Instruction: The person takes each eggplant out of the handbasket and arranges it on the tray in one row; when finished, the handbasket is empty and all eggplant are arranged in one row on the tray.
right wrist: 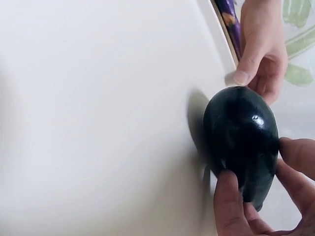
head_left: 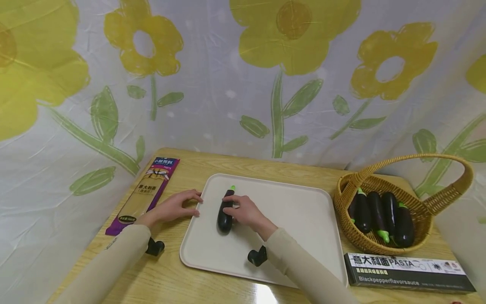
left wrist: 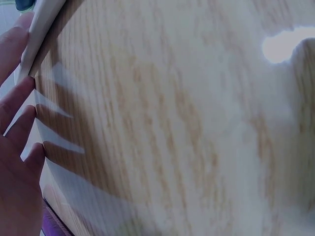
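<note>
A dark purple eggplant with a bright green stem end lies along the left part of a white rectangular tray. My right hand pinches it around its middle, thumb on one side and fingers on the other. In the right wrist view, the rounded end of the eggplant faces the camera, with fingertips pressed to its sides. At the tray's left edge, my left hand touches the rim with its fingertips. Those fingers are fairly straight and spread in the left wrist view, beside the pale rim.
A wicker basket with a tall handle holds several eggplants to the tray's right. In front of it lies a black pasta box. Left of the tray is a purple pasta packet on the wooden table. A flowered curtain hangs behind.
</note>
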`<act>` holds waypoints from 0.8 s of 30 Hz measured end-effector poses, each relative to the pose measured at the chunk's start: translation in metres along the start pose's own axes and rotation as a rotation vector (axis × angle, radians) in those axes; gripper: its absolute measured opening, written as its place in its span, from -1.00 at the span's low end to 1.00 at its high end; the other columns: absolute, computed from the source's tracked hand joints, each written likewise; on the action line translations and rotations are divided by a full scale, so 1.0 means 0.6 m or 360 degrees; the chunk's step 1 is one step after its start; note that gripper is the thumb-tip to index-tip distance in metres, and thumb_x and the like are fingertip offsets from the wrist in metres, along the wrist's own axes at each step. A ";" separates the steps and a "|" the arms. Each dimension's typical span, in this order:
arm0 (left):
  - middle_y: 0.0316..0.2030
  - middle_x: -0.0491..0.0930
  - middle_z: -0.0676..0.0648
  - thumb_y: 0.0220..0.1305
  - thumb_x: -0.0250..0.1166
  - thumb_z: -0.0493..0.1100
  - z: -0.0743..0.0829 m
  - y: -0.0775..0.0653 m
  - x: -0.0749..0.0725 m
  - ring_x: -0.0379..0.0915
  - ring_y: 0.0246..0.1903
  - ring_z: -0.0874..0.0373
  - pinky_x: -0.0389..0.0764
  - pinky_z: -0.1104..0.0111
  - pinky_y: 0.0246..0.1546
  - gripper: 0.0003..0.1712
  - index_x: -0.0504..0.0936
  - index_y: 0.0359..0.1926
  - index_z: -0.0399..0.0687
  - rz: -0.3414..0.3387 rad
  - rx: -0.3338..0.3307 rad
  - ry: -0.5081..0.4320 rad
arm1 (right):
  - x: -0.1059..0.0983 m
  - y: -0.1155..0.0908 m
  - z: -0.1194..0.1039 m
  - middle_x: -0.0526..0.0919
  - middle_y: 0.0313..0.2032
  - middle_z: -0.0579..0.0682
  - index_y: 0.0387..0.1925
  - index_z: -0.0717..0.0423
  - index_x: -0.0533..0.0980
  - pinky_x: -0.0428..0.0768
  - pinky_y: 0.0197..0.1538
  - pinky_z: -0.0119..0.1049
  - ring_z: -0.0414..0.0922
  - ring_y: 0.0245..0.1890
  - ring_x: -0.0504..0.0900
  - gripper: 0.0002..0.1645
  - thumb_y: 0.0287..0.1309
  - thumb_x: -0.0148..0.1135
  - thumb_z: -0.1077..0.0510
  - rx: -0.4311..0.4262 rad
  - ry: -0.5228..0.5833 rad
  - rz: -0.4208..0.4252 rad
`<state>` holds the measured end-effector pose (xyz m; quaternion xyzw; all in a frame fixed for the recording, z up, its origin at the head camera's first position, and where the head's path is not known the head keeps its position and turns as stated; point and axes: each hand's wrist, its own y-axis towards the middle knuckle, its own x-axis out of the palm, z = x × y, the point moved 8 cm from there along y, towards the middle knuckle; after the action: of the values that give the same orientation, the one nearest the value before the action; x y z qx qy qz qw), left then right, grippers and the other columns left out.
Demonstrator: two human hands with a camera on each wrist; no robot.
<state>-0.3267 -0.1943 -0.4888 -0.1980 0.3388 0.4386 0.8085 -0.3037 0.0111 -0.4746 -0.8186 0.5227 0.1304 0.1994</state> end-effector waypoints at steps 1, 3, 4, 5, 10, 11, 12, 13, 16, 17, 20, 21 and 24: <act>0.33 0.35 -0.26 0.22 0.40 -0.02 0.000 0.000 0.000 0.04 0.40 -0.29 0.03 -0.17 0.38 -0.58 0.59 0.08 -0.02 0.0000 0.0001 0.0000 | 0.000 0.000 0.000 0.54 0.10 0.20 0.16 0.09 0.55 0.54 -0.41 -0.40 -0.06 -0.46 0.62 -0.56 0.24 0.27 0.17 0.0003 0.0005 -0.0001; 0.32 0.36 -0.26 0.22 0.40 -0.02 -0.001 0.000 0.001 0.04 0.40 -0.29 0.03 -0.17 0.38 -0.57 0.60 0.07 -0.01 0.0000 0.0002 -0.0003 | 0.000 -0.001 0.001 0.53 0.11 0.20 0.17 0.10 0.54 0.54 -0.41 -0.39 -0.06 -0.47 0.61 -0.55 0.24 0.27 0.17 0.0007 0.0008 -0.0004; 0.32 0.36 -0.26 0.22 0.40 -0.02 -0.001 0.000 0.001 0.04 0.40 -0.29 0.03 -0.17 0.38 -0.57 0.60 0.07 -0.01 0.0000 0.0004 -0.0005 | 0.000 -0.002 0.001 0.53 0.11 0.20 0.18 0.10 0.54 0.55 -0.41 -0.39 -0.04 -0.47 0.62 -0.54 0.24 0.28 0.17 0.0008 0.0010 -0.0004; 0.32 0.36 -0.26 0.22 0.40 -0.02 -0.001 0.001 0.001 0.05 0.40 -0.29 0.03 -0.17 0.38 -0.57 0.60 0.08 -0.01 0.0000 0.0007 -0.0002 | -0.001 -0.003 0.000 0.52 0.12 0.20 0.18 0.10 0.53 0.55 -0.41 -0.38 -0.01 -0.47 0.62 -0.54 0.24 0.27 0.17 0.0007 0.0012 -0.0002; 0.32 0.36 -0.26 0.21 0.41 -0.01 -0.001 0.001 0.002 0.07 0.39 -0.28 0.05 -0.16 0.37 -0.56 0.59 0.09 -0.02 0.0005 0.0014 0.0003 | -0.013 -0.017 -0.003 0.43 0.22 0.22 0.18 0.05 0.54 0.64 -0.21 -0.23 0.08 -0.12 0.67 -0.54 0.25 0.26 0.13 -0.0050 -0.0022 0.0055; 0.32 0.36 -0.26 0.21 0.41 -0.01 -0.001 0.001 0.002 0.07 0.39 -0.28 0.05 -0.16 0.37 -0.55 0.59 0.09 -0.02 0.0005 0.0014 0.0005 | -0.016 -0.023 -0.004 0.41 0.24 0.22 0.19 0.03 0.54 0.63 -0.13 -0.19 0.09 -0.03 0.64 -0.54 0.26 0.26 0.11 -0.0061 -0.0030 0.0068; 0.32 0.36 -0.26 0.21 0.41 -0.01 -0.001 0.001 0.002 0.07 0.40 -0.28 0.05 -0.16 0.38 -0.55 0.59 0.09 -0.02 0.0005 0.0012 0.0005 | -0.020 -0.029 -0.004 0.39 0.24 0.22 0.19 0.02 0.53 0.62 -0.05 -0.14 0.09 0.05 0.61 -0.54 0.26 0.26 0.10 -0.0074 -0.0036 0.0082; 0.32 0.36 -0.26 0.21 0.41 -0.01 -0.001 0.000 0.002 0.06 0.40 -0.28 0.05 -0.16 0.38 -0.55 0.59 0.09 -0.02 0.0005 0.0011 0.0008 | -0.023 -0.036 -0.004 0.37 0.25 0.20 0.20 -0.01 0.53 0.60 0.00 -0.11 0.09 0.10 0.58 -0.54 0.27 0.25 0.08 -0.0082 -0.0041 0.0094; 0.32 0.36 -0.25 0.21 0.41 0.00 -0.001 0.000 0.002 0.05 0.40 -0.28 0.05 -0.16 0.38 -0.55 0.60 0.08 -0.02 0.0006 0.0009 0.0014 | -0.034 -0.060 -0.004 0.37 0.22 0.14 0.21 -0.07 0.52 0.56 0.08 -0.04 0.06 0.11 0.57 -0.52 0.27 0.26 0.02 -0.0087 -0.0025 0.0115; 0.32 0.36 -0.25 0.21 0.40 0.00 -0.001 -0.001 0.002 0.05 0.40 -0.28 0.05 -0.16 0.38 -0.55 0.59 0.08 -0.02 0.0006 0.0009 0.0016 | -0.038 -0.068 -0.004 0.38 0.22 0.12 0.21 -0.08 0.53 0.56 0.07 -0.04 0.04 0.09 0.57 -0.52 0.26 0.27 0.01 -0.0089 -0.0018 0.0117; 0.33 0.36 -0.25 0.22 0.40 0.01 -0.002 -0.001 0.001 0.05 0.40 -0.28 0.06 -0.16 0.37 -0.55 0.59 0.08 -0.01 0.0009 0.0008 0.0026 | -0.049 -0.097 -0.002 0.40 0.21 0.07 0.19 -0.10 0.54 0.57 0.01 -0.08 -0.01 0.06 0.58 -0.53 0.25 0.28 -0.02 -0.0112 -0.0007 0.0114; 0.33 0.35 -0.25 0.22 0.40 0.02 -0.003 -0.001 0.001 0.04 0.40 -0.28 0.06 -0.16 0.37 -0.55 0.59 0.08 0.00 0.0009 0.0007 0.0026 | -0.053 -0.108 -0.002 0.41 0.21 0.06 0.19 -0.09 0.54 0.57 0.00 -0.09 -0.02 0.05 0.58 -0.52 0.25 0.28 -0.02 -0.0123 -0.0003 0.0108; 0.33 0.35 -0.25 0.22 0.39 0.02 -0.004 -0.001 0.001 0.04 0.41 -0.28 0.05 -0.16 0.38 -0.55 0.59 0.08 0.00 0.0012 0.0003 0.0025 | -0.068 -0.142 0.003 0.42 0.22 0.04 0.19 -0.09 0.53 0.57 -0.02 -0.13 -0.03 0.06 0.57 -0.52 0.26 0.28 -0.04 -0.0139 0.0013 0.0090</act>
<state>-0.3266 -0.1956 -0.4909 -0.1994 0.3462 0.4400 0.8043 -0.2437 0.0767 -0.4430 -0.8119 0.5403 0.1552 0.1575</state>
